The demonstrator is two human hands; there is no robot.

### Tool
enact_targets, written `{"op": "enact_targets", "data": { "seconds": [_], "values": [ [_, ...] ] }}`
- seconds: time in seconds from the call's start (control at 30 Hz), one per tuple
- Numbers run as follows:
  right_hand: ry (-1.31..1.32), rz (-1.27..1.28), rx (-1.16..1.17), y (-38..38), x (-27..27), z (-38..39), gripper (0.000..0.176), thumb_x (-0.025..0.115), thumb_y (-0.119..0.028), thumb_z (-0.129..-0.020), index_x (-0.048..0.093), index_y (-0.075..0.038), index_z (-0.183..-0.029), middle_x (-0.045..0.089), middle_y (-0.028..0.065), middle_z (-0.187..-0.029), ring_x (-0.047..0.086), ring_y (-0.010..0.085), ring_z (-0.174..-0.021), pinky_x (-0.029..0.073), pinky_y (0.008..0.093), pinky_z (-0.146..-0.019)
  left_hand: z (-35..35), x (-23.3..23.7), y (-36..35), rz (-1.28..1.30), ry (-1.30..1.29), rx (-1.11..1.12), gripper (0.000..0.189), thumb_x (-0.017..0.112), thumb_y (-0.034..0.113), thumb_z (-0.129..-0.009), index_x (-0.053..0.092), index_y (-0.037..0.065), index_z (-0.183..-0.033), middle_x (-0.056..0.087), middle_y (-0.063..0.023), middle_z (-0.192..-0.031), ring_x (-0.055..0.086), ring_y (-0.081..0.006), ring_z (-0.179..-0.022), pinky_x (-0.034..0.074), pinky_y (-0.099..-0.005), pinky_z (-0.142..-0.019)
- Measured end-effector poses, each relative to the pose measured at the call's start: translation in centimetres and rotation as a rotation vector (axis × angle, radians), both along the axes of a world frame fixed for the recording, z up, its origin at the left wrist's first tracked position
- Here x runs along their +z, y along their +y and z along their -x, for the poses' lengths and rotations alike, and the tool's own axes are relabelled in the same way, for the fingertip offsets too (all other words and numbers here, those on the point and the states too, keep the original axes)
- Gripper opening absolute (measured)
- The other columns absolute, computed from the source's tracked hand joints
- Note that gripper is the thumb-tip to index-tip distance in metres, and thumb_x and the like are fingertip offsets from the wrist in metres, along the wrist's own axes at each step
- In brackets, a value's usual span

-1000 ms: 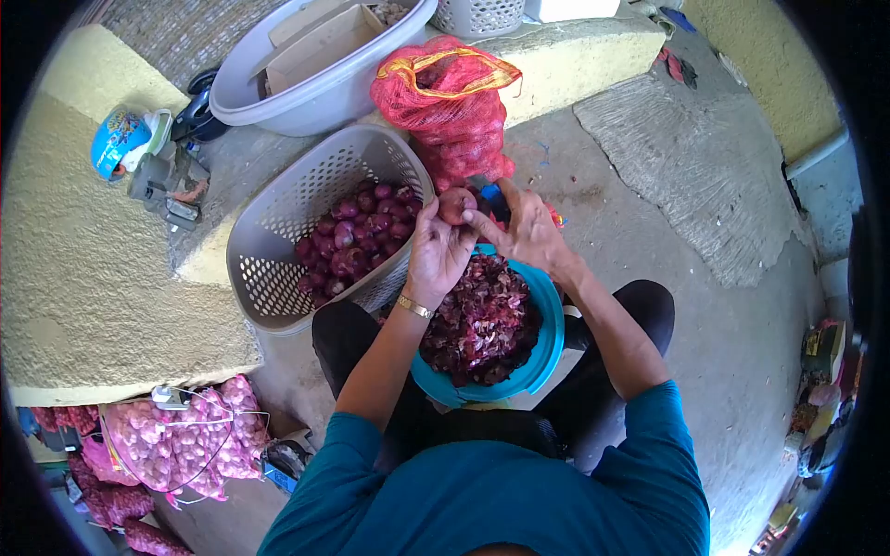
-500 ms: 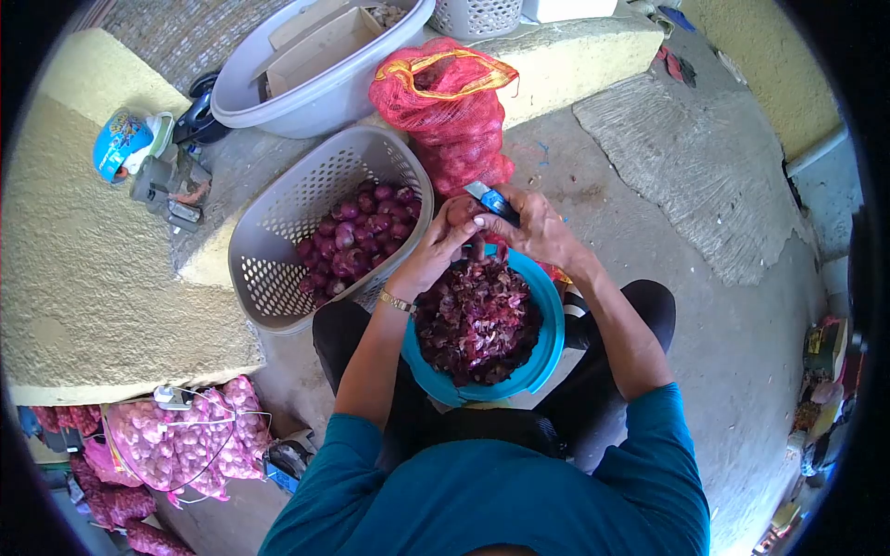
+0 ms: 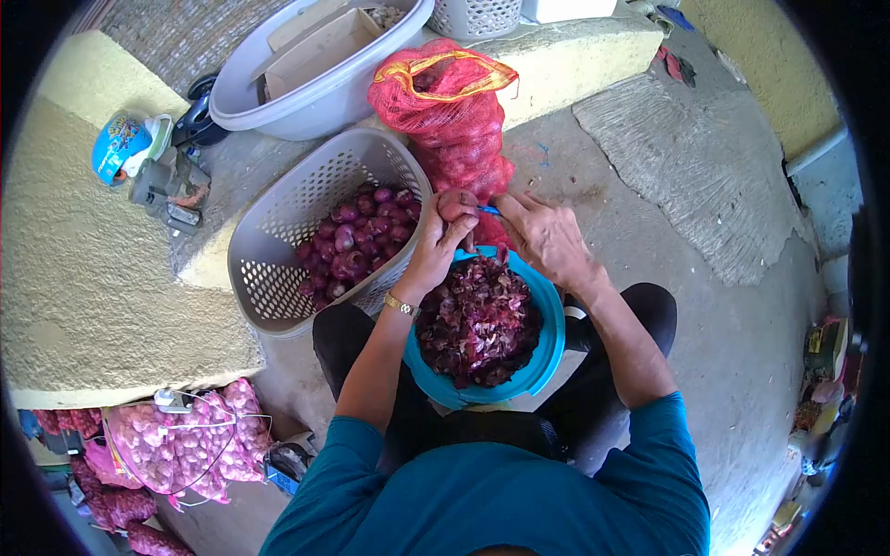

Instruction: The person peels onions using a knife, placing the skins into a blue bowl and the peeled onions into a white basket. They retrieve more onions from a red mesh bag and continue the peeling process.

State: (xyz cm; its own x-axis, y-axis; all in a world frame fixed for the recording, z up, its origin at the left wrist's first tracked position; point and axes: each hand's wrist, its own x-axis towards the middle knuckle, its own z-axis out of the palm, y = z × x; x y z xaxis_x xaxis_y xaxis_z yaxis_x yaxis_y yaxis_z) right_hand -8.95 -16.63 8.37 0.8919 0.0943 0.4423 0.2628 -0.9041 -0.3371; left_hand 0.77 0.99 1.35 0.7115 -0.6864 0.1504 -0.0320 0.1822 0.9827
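Note:
My left hand [image 3: 436,243] holds a reddish onion [image 3: 457,205] above the far rim of a teal basin [image 3: 553,347]. A blue cutter knife [image 3: 489,210] is in my right hand [image 3: 547,236], its front end up against the onion's right side; most of the knife is hidden by the fingers. Dark red onion skins [image 3: 477,320] fill the basin between my knees. Left of it, a grey perforated basket [image 3: 269,227] contains many purple, shiny onions [image 3: 352,241]. Just beyond my hands stands an open red mesh sack [image 3: 454,139] of onions.
A large pale tub [image 3: 306,119] with a box inside sits on the ledge [image 3: 575,65] at the back. Pink net sacks of bulbs [image 3: 185,440] lie at the lower left. A blue helmet-like object [image 3: 120,148] rests on the left ledge. Concrete floor [image 3: 714,371] stretches to the right.
My right hand has turned over and lowered the knife, bringing its front end to the onion's side. The onion has shifted slightly in my left hand and now shows more fully.

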Motion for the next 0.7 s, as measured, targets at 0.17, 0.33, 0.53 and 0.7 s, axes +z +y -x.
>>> {"op": "enact_targets", "data": {
  "seconds": [0.17,0.33,0.53,0.7],
  "values": [
    [-0.013,-0.011,0.052,0.3,-1.0,-0.5,0.013,0.059,-0.007,-0.087,0.048,-0.005,-0.093,0.057,0.0134,-0.083,0.064,0.0354,-0.077,0.049,0.0457,-0.059,0.0,0.3,-0.1,-0.092,-0.077,0.101,0.044,0.063,0.02,-0.097,0.036,0.002,-0.127,0.053,-0.0048,-0.093,0.053,-0.0096,-0.066,0.046,-0.0246,-0.057],
    [-0.004,-0.037,-0.039,0.5,-1.9,-0.9,0.011,0.057,-0.006,-0.087,0.048,-0.003,-0.093,0.058,0.0158,-0.083,0.063,0.0375,-0.078,0.049,0.0473,-0.06,0.5,0.7,-0.3,-0.071,-0.029,0.124,0.046,0.062,0.021,-0.097,0.035,0.001,-0.129,0.052,-0.0051,-0.095,0.053,-0.0093,-0.066,0.046,-0.0248,-0.058],
    [-0.05,0.081,-0.068,0.8,-1.9,-1.3,0.014,0.056,-0.006,-0.083,0.05,-0.004,-0.095,0.058,0.0132,-0.087,0.064,0.0331,-0.081,0.051,0.044,-0.061,0.3,-0.4,-0.4,-0.018,0.016,0.134,0.036,0.059,0.025,-0.099,0.042,0.003,-0.123,0.051,-0.0036,-0.094,0.052,-0.0092,-0.066,0.046,-0.0253,-0.059],
    [-0.029,0.183,-0.088,1.0,-1.5,-1.1,0.021,0.056,-0.008,-0.081,0.05,-0.005,-0.101,0.06,0.0123,-0.095,0.065,0.033,-0.083,0.053,0.0431,-0.067,0.2,0.9,0.0,-0.057,0.101,0.047,0.032,0.058,0.028,-0.1,0.046,0.005,-0.12,0.051,-0.0002,-0.081,0.048,-0.0074,-0.063,0.041,-0.0237,-0.055]
  ]
}}
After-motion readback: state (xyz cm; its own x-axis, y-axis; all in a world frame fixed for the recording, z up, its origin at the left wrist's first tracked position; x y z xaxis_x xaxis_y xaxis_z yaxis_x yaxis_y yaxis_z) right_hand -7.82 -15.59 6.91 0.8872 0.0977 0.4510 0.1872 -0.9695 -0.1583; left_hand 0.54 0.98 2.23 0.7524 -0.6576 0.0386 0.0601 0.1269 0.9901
